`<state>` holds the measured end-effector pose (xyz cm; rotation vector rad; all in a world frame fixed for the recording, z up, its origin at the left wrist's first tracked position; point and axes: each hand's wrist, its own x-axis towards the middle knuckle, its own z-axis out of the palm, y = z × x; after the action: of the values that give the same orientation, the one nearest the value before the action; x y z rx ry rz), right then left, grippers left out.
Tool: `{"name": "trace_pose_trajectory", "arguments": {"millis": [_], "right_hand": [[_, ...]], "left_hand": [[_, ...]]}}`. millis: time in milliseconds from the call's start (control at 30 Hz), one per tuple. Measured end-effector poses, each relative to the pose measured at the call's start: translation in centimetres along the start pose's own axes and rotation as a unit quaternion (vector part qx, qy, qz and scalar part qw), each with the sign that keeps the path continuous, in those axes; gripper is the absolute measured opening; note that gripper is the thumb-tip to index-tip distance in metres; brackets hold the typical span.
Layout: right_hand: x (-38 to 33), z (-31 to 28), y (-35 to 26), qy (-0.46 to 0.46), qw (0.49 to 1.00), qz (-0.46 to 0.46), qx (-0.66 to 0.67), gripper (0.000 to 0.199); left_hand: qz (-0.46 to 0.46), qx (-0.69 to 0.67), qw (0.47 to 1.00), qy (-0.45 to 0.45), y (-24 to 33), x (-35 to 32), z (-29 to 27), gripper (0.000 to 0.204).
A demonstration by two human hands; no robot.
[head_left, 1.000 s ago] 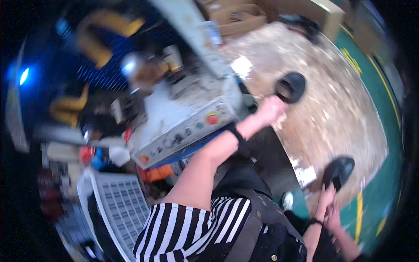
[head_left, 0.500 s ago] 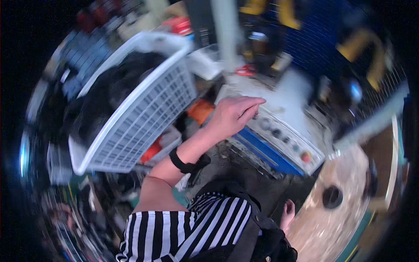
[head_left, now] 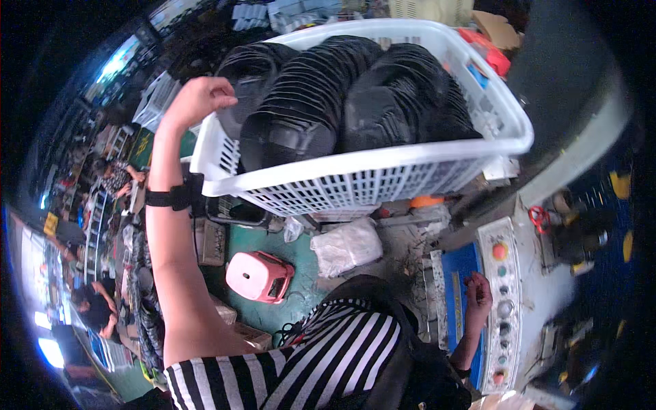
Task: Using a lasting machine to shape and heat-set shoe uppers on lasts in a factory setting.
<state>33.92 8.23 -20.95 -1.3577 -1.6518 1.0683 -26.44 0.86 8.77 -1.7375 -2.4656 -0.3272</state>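
My left hand [head_left: 203, 100] hovers at the left end of a white slatted plastic basket [head_left: 369, 167], beside the black pieces in it. Its fingers are loosely bent, with nothing visible between them. Rows of thin, rounded black pieces [head_left: 301, 96], nested one in another, fill the basket; their exact kind cannot be made out. On the lower right my right hand [head_left: 477, 292] hangs over the blue front of a machine, next to its button panel [head_left: 503, 273]. Those fingers curl loosely and hold nothing I can see. A black band circles my left forearm.
Below the basket a pink stool [head_left: 254, 275] stands on the green floor beside a white wrapped bundle [head_left: 347, 246]. Red-handled scissors [head_left: 538, 219] lie on the machine at right. A thick grey post [head_left: 567, 154] rises beside the basket. Other people [head_left: 96, 304] work far left.
My view has swung left, bringing the basket in front of me. My left hand has gone from above the machine to the basket's left end. My right hand now shows beside the button panel.
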Motion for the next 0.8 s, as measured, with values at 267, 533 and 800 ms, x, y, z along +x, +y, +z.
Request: {"name": "trace_pose_trajectory", "arguments": {"millis": [267,533,800], "right_hand": [[4.9,5.6,-3.2,-0.088,0.994,-0.068,-0.022,0.02],[5.3,7.1,-7.3,-0.16,0.981,-0.083,-0.067,0.021],[4.5,5.6,-6.3,-0.155,0.986,-0.03,-0.049,0.02]], "left_hand": [[-0.063,0.144,0.964,0.215,-11.0,5.3,5.3,0.037],[0.08,0.381,0.888,0.246,-11.6,11.3,7.4,0.014],[0.143,0.34,0.895,0.251,-8.9,12.4,8.3,0.019]]}}
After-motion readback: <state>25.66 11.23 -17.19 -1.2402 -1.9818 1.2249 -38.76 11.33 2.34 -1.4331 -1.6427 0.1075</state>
